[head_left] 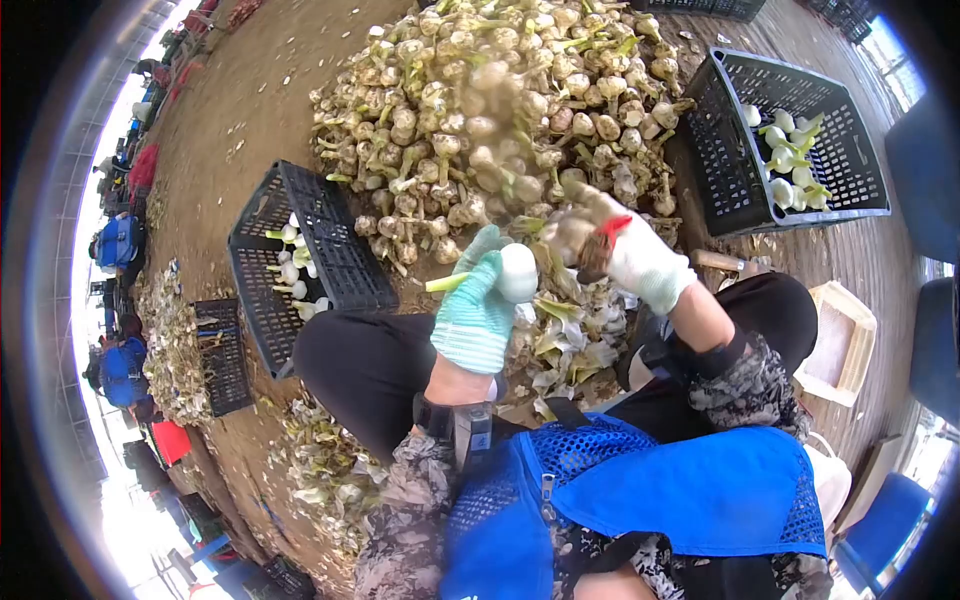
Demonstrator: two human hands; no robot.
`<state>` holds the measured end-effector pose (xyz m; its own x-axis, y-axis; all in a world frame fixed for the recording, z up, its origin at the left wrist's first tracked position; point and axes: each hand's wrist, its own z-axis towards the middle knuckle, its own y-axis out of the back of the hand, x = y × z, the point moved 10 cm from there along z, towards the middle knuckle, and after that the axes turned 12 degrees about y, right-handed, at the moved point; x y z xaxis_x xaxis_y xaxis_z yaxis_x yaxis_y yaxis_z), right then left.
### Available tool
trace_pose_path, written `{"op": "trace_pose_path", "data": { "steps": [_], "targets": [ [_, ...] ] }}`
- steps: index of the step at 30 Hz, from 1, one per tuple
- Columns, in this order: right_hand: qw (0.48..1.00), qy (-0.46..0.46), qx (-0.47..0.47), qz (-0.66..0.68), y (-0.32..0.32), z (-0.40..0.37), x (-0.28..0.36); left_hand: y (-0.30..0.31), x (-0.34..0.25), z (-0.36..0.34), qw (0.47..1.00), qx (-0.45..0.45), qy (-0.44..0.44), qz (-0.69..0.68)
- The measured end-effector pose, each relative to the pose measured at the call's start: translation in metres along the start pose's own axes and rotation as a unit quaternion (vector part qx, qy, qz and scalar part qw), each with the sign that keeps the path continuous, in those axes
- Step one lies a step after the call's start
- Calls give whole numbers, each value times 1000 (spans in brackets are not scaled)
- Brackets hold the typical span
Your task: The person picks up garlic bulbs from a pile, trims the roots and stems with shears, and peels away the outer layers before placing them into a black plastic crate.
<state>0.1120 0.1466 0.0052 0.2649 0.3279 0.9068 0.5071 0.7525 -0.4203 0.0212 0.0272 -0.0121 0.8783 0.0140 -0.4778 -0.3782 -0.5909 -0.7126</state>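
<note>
My left hand (pixel 472 320), in a teal and white striped glove, is closed around a smooth white garlic bulb (pixel 517 273). The bulb's green stem (pixel 447 283) sticks out to the left. My right hand (pixel 640 255), in a whitish glove with soiled fingers, is just right of that bulb and apart from it. Its fingers are bent and partly blurred, about something I cannot make out; a red strip (pixel 613 228) and a dark brown patch show there. Beyond both hands lies a large heap of unpeeled garlic (pixel 420 150). Loose garlic skins (pixel 570 345) lie below them, between my legs.
Black crates with white peeled bulbs stand at left (pixel 330 240) and right (pixel 735 190). A wooden handle (pixel 717 261) lies near my right knee, by a pale wooden tray (pixel 838 345). More skins (pixel 330 470) lie lower left. People in blue (pixel 120 240) sit far left.
</note>
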Motion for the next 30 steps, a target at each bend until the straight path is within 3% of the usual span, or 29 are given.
{"op": "trace_pose_path", "data": {
  "steps": [1,3,4,5,6,7,8,10,11,13,14,15,17,18,19,21,22,23,26,28,29,30],
  "targets": [
    [979,50,-16,-195,-4,-3,10,4,3,3,1000,0,6,-9],
    [950,26,56,-306,-36,-4,22,8,9,10,999,-3,20,-27],
    [927,71,63,-363,-30,1,18,6,2,9,998,25,34,-49],
    [945,10,37,-324,-10,5,3,5,-17,0,995,-41,15,-89],
    [936,-25,-20,-350,13,8,-3,8,-39,4,987,-27,6,-156],
    [922,-60,-74,-375,34,9,-11,18,-78,-5,984,-49,-74,-157],
    [915,-61,-64,-392,44,16,-24,24,-111,-8,967,98,-81,-221],
    [917,-74,-21,-392,40,22,-40,74,-175,-29,960,10,-187,-209],
    [933,-135,-20,-334,26,20,-49,90,-195,-37,964,-27,-208,-166],
    [921,-108,37,-373,10,31,-70,105,-201,-63,925,-267,-236,-129],
    [865,-69,105,-486,-13,41,-60,100,-196,-67,926,-267,-222,-144],
    [841,-74,150,-515,-35,47,-64,110,-218,-73,923,-287,-257,11],
    [793,-196,238,-525,-46,52,-131,132,-252,-79,844,-309,-300,319],
    [775,-182,261,-546,-61,58,-149,139,-252,-81,944,-166,-278,61],
    [755,-166,283,-568,-74,63,-168,145,-249,-84,943,-50,-236,-227],
    [717,-75,319,-615,-92,75,-225,111,-226,-89,944,-63,-141,-291],
    [696,-59,343,-628,-107,78,-241,115,-217,-92,961,-98,-125,-227],
    [673,-42,369,-640,-121,77,-255,115,-208,-88,955,-103,-117,-254],
    [592,5,390,-705,-118,61,-316,85,-163,-78,971,-16,-38,-237],
    [679,-83,292,-669,-84,64,-330,80,-138,-64,968,55,2,-245],
    [712,-102,234,-654,-65,66,-332,81,-127,-58,971,54,9,-234],
    [755,-187,188,-600,-56,71,-306,87,-111,-53,964,31,34,-260]
  ]
}}
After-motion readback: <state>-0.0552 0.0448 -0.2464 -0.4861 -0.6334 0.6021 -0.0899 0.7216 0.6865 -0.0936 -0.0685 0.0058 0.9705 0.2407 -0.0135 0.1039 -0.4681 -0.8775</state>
